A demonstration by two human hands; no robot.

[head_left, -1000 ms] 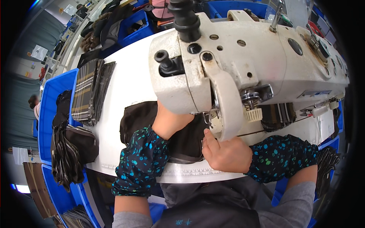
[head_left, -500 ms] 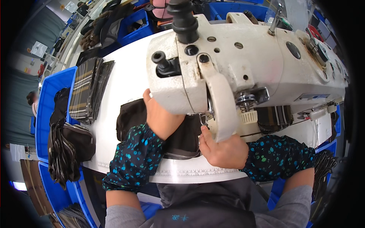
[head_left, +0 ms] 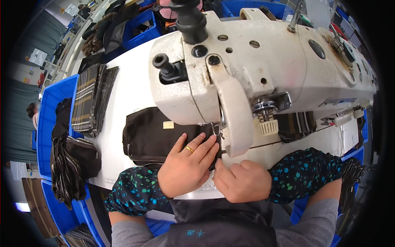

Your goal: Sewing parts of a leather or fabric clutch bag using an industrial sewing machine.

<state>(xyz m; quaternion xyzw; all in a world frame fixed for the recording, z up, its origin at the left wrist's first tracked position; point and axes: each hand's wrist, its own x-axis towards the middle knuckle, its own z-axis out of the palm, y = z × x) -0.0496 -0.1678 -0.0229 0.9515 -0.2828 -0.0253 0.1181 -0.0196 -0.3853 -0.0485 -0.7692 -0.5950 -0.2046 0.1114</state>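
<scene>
A dark brown fabric piece (head_left: 144,131) with a zipper (head_left: 146,163) along its near edge lies under the head of a white sewing machine (head_left: 181,101). A small pale yellow patch (head_left: 168,124) shows on its top. My left hand (head_left: 185,168), a ring on one finger, rests flat over the right part of the fabric, fingertips just in front of the presser foot (head_left: 214,128). To its right, my right hand (head_left: 245,180) is closed, its curled thumb and forefinger at the fabric's near right corner. What sits between those fingertips is mostly hidden.
At the left, a stack of plaid fabric pieces (head_left: 92,101) stands beside a blue bin (head_left: 51,103) draped with dark zippered pieces (head_left: 68,164). More plaid fabric (head_left: 298,127) lies beneath the machine arm. A ruler strip (head_left: 205,189) runs along the table's front edge.
My left hand has come nearer from beside the machine head and now lies flat, uncovering the pale patch. My right hand has drawn back from the presser foot toward the table's front edge.
</scene>
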